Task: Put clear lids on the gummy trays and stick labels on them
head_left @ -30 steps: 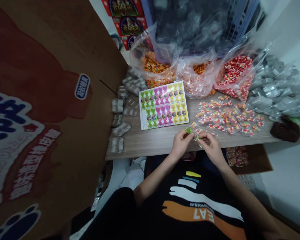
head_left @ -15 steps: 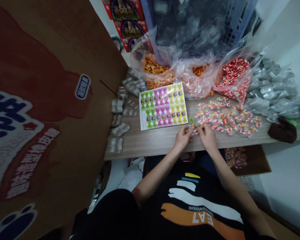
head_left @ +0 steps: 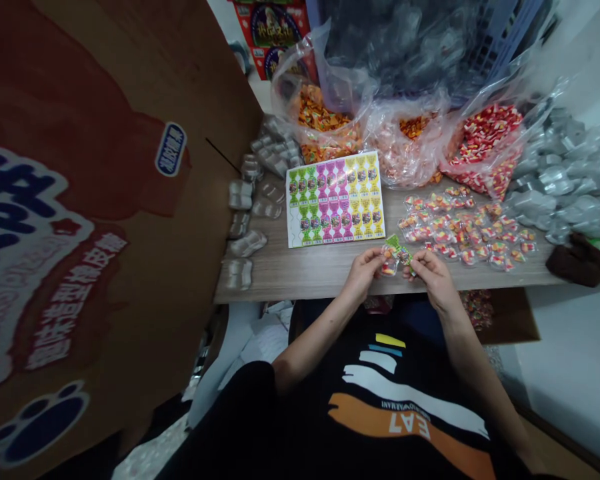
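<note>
My left hand (head_left: 364,269) pinches a small clear candy packet (head_left: 389,261) at the table's front edge. My right hand (head_left: 433,275) pinches a green card sticker (head_left: 399,249) against the same packet. Both hands are closed and meet just in front of my chest. Just beyond them lies a sticker sheet (head_left: 336,199) with green, pink and yellow columns. To the right of the hands, several filled candy packets (head_left: 463,228) are spread over the wooden table (head_left: 310,270).
Open plastic bags of orange (head_left: 325,123), pink-orange (head_left: 410,150) and red-white (head_left: 485,143) sweets stand at the back. Empty clear blister shells lie at the left (head_left: 245,220) and piled at the right (head_left: 560,187). A big brown carton wall (head_left: 95,220) closes the left side. A dark cloth (head_left: 577,259) lies right.
My hands reached out to the packets on the table, then drew back toward me holding a packet and the green sticker. The view shifted slightly.
</note>
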`<state>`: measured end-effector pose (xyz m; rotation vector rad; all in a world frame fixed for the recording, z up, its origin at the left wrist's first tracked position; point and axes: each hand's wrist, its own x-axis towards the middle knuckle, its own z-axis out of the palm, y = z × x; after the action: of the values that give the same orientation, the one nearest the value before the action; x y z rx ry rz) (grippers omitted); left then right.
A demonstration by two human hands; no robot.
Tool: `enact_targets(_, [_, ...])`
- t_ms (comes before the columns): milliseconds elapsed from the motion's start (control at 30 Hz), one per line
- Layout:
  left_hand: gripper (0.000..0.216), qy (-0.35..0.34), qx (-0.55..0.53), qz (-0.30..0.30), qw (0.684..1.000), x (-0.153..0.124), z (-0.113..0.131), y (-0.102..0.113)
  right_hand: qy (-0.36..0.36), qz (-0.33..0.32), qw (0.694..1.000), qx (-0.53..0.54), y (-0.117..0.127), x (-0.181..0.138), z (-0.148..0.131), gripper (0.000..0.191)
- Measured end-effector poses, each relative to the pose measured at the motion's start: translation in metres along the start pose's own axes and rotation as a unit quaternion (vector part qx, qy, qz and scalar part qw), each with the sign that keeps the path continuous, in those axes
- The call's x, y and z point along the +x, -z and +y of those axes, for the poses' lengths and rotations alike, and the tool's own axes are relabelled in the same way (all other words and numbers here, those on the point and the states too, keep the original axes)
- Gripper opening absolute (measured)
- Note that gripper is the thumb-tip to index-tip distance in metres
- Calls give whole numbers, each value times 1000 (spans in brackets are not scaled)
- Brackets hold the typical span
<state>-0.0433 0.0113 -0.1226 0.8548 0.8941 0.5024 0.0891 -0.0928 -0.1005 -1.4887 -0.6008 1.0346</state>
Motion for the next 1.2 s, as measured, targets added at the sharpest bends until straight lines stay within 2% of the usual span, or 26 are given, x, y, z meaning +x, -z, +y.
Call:
enact_targets(133, [12, 32, -13, -11, 999, -10, 4, 0, -11, -45, 998, -53, -8, -10, -6, 40])
enact_targets(400, [37, 51, -45, -65, 996, -21, 12, 1, 3, -22, 997, -75, -12, -14, 1, 38])
enact_targets(600, [35, 31, -37, -89, 995, -22, 14, 3, -3, -6, 997, -74, -12, -12, 1, 36])
enact_targets(800, [29, 28, -32, -86, 995, -23, 14, 1, -4, 11, 997, -81, -17, -12, 3, 36])
enact_targets(1200, [30, 29, -35, -77, 996, -23, 11, 4, 4, 29, 995, -96, -24, -14, 5, 31])
